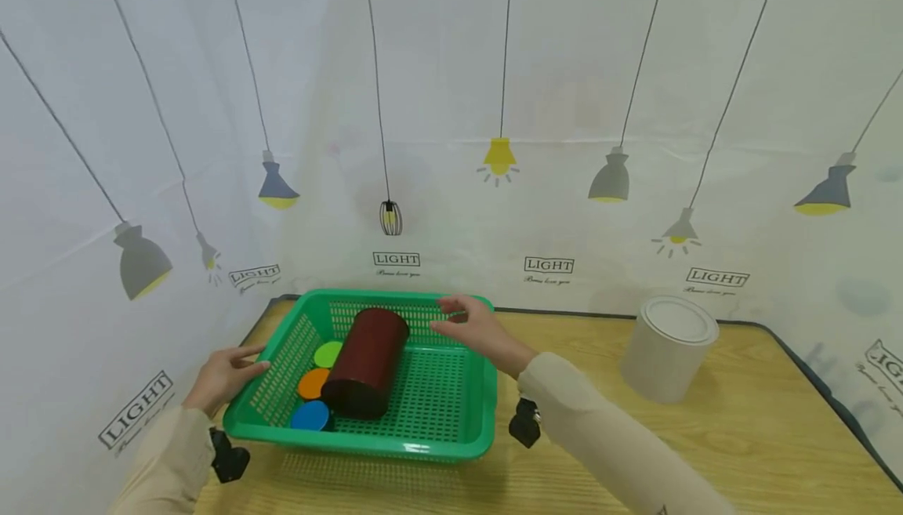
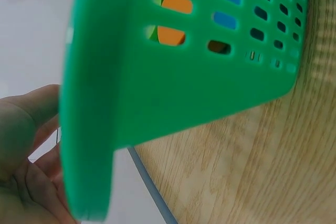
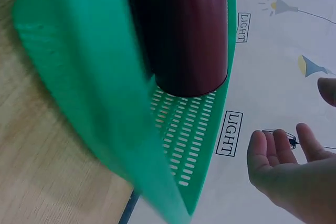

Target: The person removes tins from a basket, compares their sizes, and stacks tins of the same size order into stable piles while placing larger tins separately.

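A green slotted plastic basket [image 1: 367, 450] stands on the table. Inside it a dark red cylinder [image 1: 370, 358] lies on its side, also visible in the right wrist view. Along the basket's left side sit three round-topped pieces: lime green [image 1: 328, 354], orange [image 1: 313, 383] and blue [image 1: 311, 415]. My left hand [image 1: 224, 378] is at the left rim, thumb and fingers spread loosely; the rim hides some fingertips in the left wrist view. Over the back right corner hovers my right hand [image 1: 476, 328], fingers loosely bent and nothing between them.
A white lidded canister [image 1: 666, 354] stands on the wooden table [image 1: 564, 437], right of the basket. Behind and to both sides hangs a white sheet [image 1: 444, 68] printed with lamps. Its lower edge meets the dark table border.
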A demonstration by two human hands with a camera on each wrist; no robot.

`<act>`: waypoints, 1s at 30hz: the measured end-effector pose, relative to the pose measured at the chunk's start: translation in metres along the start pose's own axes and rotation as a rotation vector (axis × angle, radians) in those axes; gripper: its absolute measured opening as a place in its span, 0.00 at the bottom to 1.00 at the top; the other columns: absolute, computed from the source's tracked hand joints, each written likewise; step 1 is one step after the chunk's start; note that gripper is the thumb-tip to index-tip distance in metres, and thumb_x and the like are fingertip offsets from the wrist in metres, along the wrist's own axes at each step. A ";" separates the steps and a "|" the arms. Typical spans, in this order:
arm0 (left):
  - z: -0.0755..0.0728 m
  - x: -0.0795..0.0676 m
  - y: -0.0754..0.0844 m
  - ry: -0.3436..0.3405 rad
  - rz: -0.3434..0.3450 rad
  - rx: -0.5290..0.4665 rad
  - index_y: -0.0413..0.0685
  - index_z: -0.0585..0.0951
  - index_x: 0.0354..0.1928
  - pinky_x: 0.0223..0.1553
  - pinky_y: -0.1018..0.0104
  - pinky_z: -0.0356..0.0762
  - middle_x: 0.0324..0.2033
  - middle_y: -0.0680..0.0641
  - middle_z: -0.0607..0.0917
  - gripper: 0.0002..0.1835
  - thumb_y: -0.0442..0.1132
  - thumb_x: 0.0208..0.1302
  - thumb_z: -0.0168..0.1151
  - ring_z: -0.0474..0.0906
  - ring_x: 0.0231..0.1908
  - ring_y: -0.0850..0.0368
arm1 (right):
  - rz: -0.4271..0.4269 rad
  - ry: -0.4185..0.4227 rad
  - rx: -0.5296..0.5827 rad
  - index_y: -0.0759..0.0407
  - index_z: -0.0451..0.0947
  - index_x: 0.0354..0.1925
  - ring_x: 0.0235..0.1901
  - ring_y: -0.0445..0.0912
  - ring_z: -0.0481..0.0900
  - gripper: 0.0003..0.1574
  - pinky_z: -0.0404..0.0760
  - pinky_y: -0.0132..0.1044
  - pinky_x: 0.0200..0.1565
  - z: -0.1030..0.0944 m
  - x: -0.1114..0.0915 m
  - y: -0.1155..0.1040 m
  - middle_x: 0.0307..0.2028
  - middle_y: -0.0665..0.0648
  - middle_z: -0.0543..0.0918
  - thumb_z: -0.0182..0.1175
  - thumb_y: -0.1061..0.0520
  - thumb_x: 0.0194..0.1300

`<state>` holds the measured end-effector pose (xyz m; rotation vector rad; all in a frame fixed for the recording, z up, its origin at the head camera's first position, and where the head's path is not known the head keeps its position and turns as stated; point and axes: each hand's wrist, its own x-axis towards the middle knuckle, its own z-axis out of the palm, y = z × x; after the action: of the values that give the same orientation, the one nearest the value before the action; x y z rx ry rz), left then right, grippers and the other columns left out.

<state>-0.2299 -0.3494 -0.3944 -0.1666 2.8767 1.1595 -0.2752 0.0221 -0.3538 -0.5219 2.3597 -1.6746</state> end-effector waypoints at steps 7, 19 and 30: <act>-0.001 -0.001 0.000 -0.002 -0.016 -0.025 0.29 0.62 0.60 0.29 0.60 0.77 0.44 0.25 0.73 0.29 0.42 0.62 0.54 0.78 0.29 0.52 | 0.058 -0.037 0.025 0.59 0.59 0.62 0.56 0.55 0.64 0.36 0.69 0.48 0.51 0.026 0.027 0.001 0.58 0.62 0.66 0.57 0.51 0.60; 0.000 -0.003 0.001 -0.005 -0.028 -0.058 0.30 0.62 0.60 0.30 0.60 0.77 0.44 0.26 0.74 0.30 0.42 0.62 0.55 0.78 0.29 0.54 | 0.113 -0.054 0.002 0.63 0.61 0.61 0.56 0.56 0.64 0.35 0.71 0.47 0.49 0.065 0.045 0.015 0.57 0.65 0.65 0.58 0.53 0.59; 0.001 -0.001 0.000 0.001 -0.038 -0.074 0.32 0.63 0.60 0.30 0.60 0.78 0.44 0.26 0.74 0.29 0.41 0.61 0.55 0.79 0.29 0.53 | 0.141 -0.119 0.015 0.62 0.56 0.64 0.53 0.53 0.67 0.39 0.70 0.48 0.50 0.079 0.054 0.017 0.56 0.62 0.67 0.58 0.53 0.59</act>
<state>-0.2291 -0.3488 -0.3952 -0.2225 2.8200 1.2609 -0.2989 -0.0629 -0.3943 -0.4294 2.2420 -1.5540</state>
